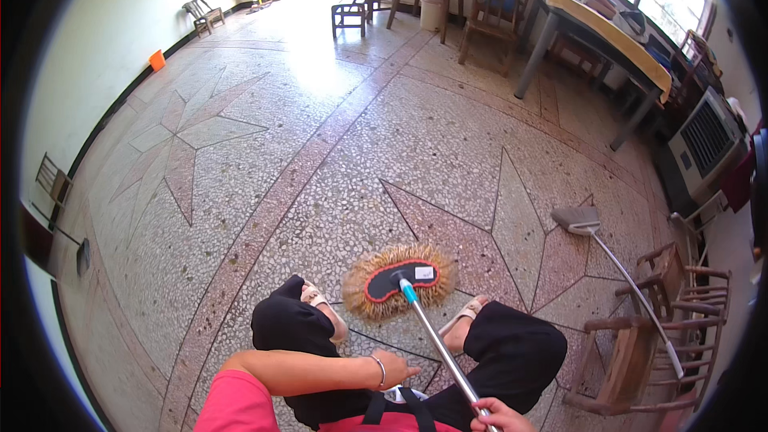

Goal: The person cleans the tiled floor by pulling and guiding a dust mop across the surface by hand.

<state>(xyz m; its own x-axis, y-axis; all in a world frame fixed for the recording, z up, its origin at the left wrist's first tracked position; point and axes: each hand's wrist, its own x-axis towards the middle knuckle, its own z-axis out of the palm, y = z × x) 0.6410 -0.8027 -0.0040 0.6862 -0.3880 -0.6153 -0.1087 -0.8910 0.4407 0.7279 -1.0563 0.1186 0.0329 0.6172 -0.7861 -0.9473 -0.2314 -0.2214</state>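
Note:
My right hand [501, 417] grips the steel handle [441, 342] of a duster mop near the bottom edge of the view. The mop's tan fringed head [355, 288] is in front of my feet. Its black backing plate [384, 285] has a red scalloped edge and a white label, and a teal collar [408, 291] joins it to the handle. My left hand [395, 367] is over my lap, left of the handle and apart from it. Its index finger is extended, and it holds nothing. A silver bracelet [379, 370] circles that wrist.
A broom [576, 220] lies at the right, its handle across wooden chairs [630, 366]. A cloth-covered table [606, 18] and an air cooler [702, 144] stand beyond. Along the left wall are an orange bucket [157, 60], a small chair [203, 14] and a dustpan [83, 257].

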